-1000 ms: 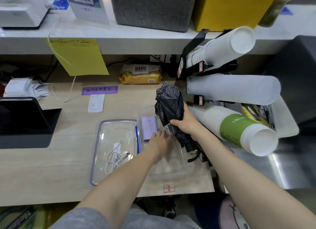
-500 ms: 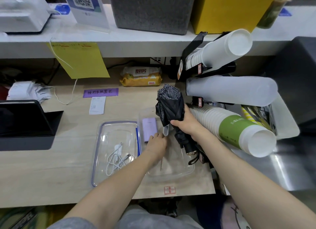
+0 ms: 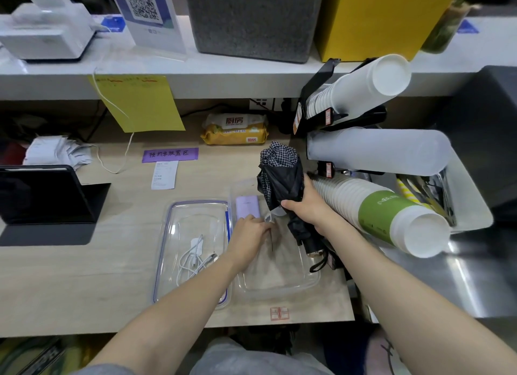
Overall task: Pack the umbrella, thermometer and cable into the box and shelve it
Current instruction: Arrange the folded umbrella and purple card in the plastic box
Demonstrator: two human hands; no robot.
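Observation:
My right hand (image 3: pixel 310 209) grips a folded black umbrella (image 3: pixel 281 178) with a checked top, holding it tilted over the far end of the clear plastic box (image 3: pixel 282 283). My left hand (image 3: pixel 247 236) is inside the box and pinches a thin probe with a small grey head, apparently the thermometer (image 3: pixel 270 229). A purple flat device (image 3: pixel 247 206) lies at the box's far left corner. The white cable (image 3: pixel 193 258) is coiled on the clear lid (image 3: pixel 170 234) to the left of the box.
Sleeves of stacked cups (image 3: pixel 391 215) jut out from a black rack close to my right hand. A black tablet stand (image 3: pixel 47 198) sits at the left. A yellow wipes pack (image 3: pixel 235 129) lies at the back, below a shelf (image 3: pixel 223 80) holding grey and yellow boxes.
My left hand has drawn slightly left inside the box, and the thin probe now shows at its fingertips. The umbrella stays in my right hand at about the same spot.

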